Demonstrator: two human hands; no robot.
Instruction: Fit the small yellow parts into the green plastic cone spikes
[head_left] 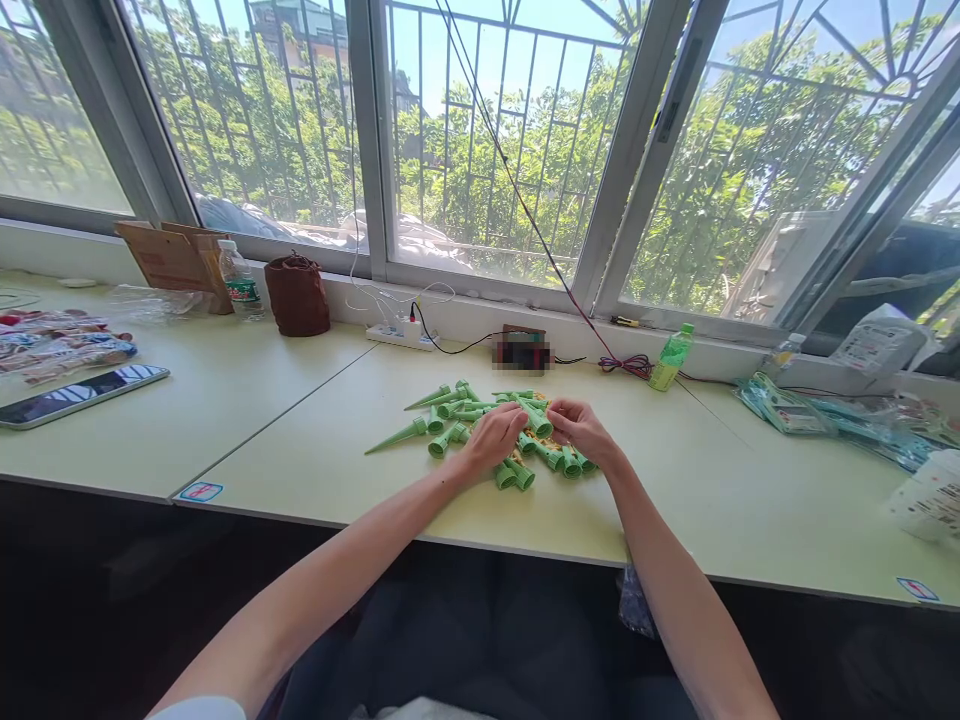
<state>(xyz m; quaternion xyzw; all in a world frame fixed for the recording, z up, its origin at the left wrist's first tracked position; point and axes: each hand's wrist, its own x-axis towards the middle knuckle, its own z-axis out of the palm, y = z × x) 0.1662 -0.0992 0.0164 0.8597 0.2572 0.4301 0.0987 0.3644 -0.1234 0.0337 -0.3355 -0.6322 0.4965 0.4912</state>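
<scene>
Well, table [315,400]: pale, under the window; bears the pile dead ahead, within easy reach;
Pile [450,408]: green cones, loose, mid-table; tips every way;
Left hand [491,440]: fingers closed on one spike [537,418] over the pile;
Right hand [579,428]: pinches that spike's other end, seemingly steadying it

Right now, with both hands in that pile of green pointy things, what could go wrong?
1. The green cones have pointed tips and lie every which way, so the left hand or right hand might get poked.
2. Some cones lie loose on the smooth table, and a nudge might roll them toward its near edge.
</scene>
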